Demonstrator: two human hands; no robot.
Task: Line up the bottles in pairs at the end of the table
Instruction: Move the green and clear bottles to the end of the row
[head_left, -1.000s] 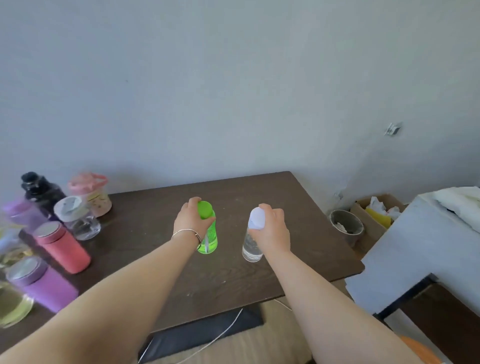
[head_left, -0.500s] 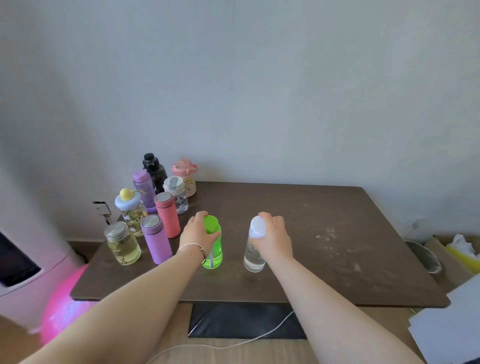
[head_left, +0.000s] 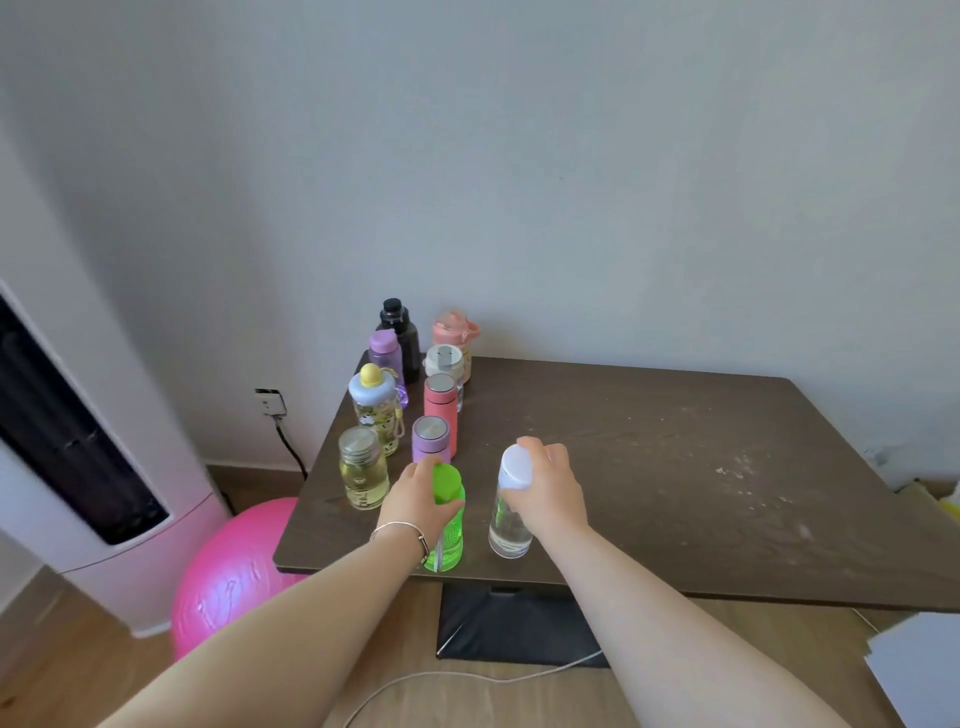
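Observation:
My left hand (head_left: 415, 501) grips a green bottle (head_left: 448, 535) by its top, near the table's front edge. My right hand (head_left: 553, 491) grips a clear bottle (head_left: 509, 519) with a white cap just to its right. Both stand upright on the dark brown table (head_left: 675, 467). Behind them, at the left end, several bottles stand in two columns: a yellow-liquid jar (head_left: 362, 467), a purple flask (head_left: 431, 439), a duck-top bottle (head_left: 375, 408), a pink flask (head_left: 440, 408), a white-lid cup (head_left: 443, 364), a lilac bottle (head_left: 384, 353), a black bottle (head_left: 398, 330) and a peach bottle (head_left: 453, 335).
A pink exercise ball (head_left: 234, 571) lies on the floor left of the table. A white tower appliance (head_left: 78, 441) stands by the wall with a socket (head_left: 270, 402) and cable. A white cable (head_left: 467, 675) runs under the table. White sheets (head_left: 914, 670) lie at lower right.
Both hands have carried the green and clear bottles leftward along the table toward the row of bottles. The view has swung left, bringing the whole left end into sight.

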